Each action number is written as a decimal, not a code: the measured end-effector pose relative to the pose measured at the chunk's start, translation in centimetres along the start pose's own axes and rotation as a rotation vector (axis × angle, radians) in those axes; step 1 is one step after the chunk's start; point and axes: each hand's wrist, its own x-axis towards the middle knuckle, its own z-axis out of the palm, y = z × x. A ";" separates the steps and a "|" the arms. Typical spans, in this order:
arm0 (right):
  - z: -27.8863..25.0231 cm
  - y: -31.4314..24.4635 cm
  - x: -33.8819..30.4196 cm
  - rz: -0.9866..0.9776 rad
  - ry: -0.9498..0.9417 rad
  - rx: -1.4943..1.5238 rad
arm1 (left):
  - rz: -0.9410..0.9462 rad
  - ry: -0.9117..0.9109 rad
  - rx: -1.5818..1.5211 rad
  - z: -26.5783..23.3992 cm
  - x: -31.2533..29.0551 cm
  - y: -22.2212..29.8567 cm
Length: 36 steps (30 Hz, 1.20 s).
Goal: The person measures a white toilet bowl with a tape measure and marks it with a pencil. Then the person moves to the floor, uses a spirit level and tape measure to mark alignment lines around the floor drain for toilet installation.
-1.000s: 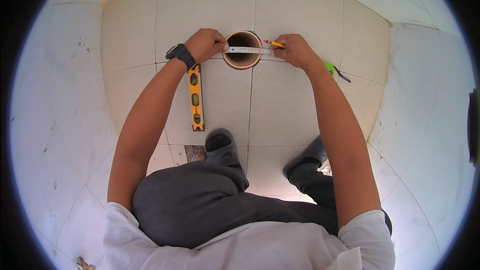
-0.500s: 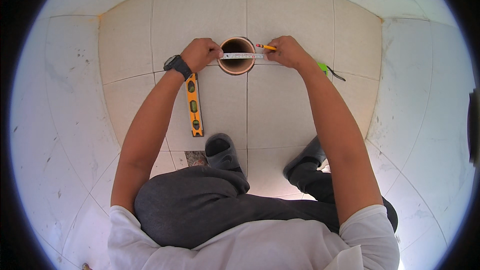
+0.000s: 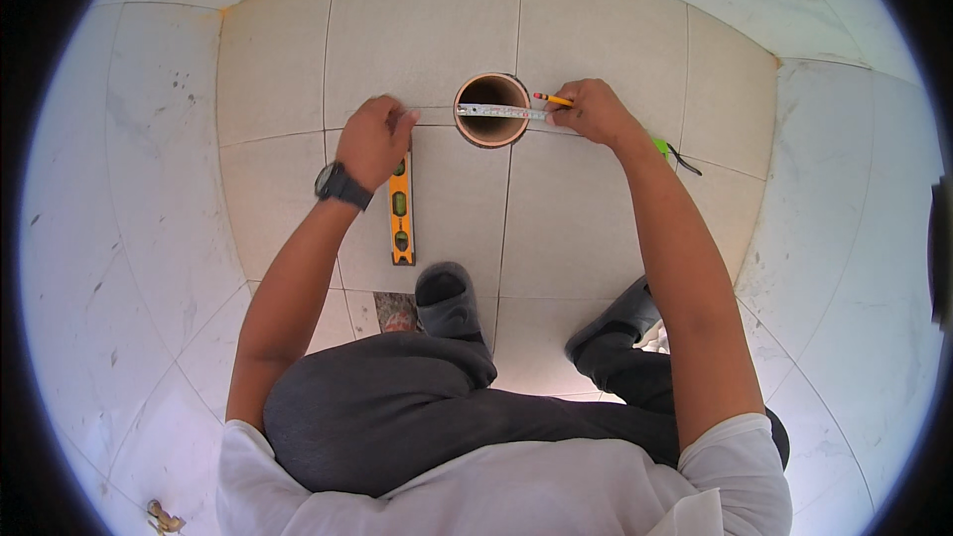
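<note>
A round pipe [image 3: 524,127] with a thick tan rim opens up from the tiled floor. Across its mouth lies the white blade of a tape measure [image 3: 496,111]. My right hand [image 3: 593,111], closed, pinches this blade just right of the rim and also holds a yellow pencil [image 3: 554,99] with a red eraser end. Past my right wrist shows part of the green tape measure case [image 3: 661,147] with a black strap. My left hand [image 3: 374,142] is off the blade, its thumb and fingers apart, over the far end of a yellow spirit level [image 3: 400,208].
Large beige floor tiles [image 3: 427,30] surround the pipe, with white marble-look walls [image 3: 139,159] on the sides. My dark sandals [image 3: 449,303] are planted near the level. Beside one is a rough cut-out in the tiles [image 3: 394,310]. A brass tap [image 3: 164,518] is at lower left.
My left hand has let go of the blade's end and drawn back left and nearer, toward the level. My right hand still holds blade and pencil. The whole view has shifted a little.
</note>
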 end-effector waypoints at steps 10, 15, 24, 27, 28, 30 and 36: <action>-0.3 -0.6 -0.1 -0.016 0.009 -0.010 | -0.334 -0.170 0.125 2.9 -10.9 -0.2; -0.3 -0.4 -0.2 -0.037 0.005 -0.042 | -0.168 -0.005 0.073 0.8 -6.9 1.2; -0.1 -0.1 -0.1 -0.028 0.018 0.040 | -0.050 -0.107 0.129 0.8 11.3 8.0; 0.1 0.0 -0.1 -0.034 0.040 0.027 | -0.064 -0.098 0.109 2.7 12.8 8.8; 0.2 0.1 -0.1 -0.025 0.043 0.030 | -0.045 -0.055 0.116 3.1 13.1 8.8; 0.4 0.1 -0.1 -0.013 0.039 0.028 | -0.033 0.007 0.127 4.0 13.3 8.5; 0.2 -0.2 -0.2 0.005 0.031 0.021 | -0.072 -0.034 0.098 5.0 13.6 7.7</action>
